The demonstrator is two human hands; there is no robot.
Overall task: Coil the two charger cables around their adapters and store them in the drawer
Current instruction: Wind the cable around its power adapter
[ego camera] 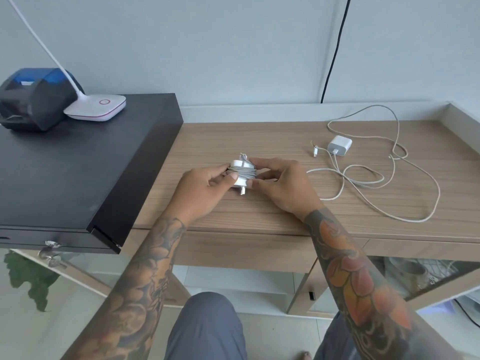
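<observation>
A white adapter [242,169] with its grey cable wound tightly round its middle is held just above the wooden desk [259,211], prongs pointing toward me. My left hand [205,190] pinches its left side. My right hand [283,187] holds its right side, fingertips on the coil. A second white adapter [339,144] lies at the back right of the desk. Its long pale cable [405,183] sprawls loose in loops around it. The drawer front [246,252] under the desk top is closed.
A black cash-drawer box [78,162] stands on the left, carrying a dark blue-topped printer [33,100] and a white lamp base [96,107]. A black cord [335,48] hangs down the wall. Glass-fronted shelves [420,274] sit below on the right.
</observation>
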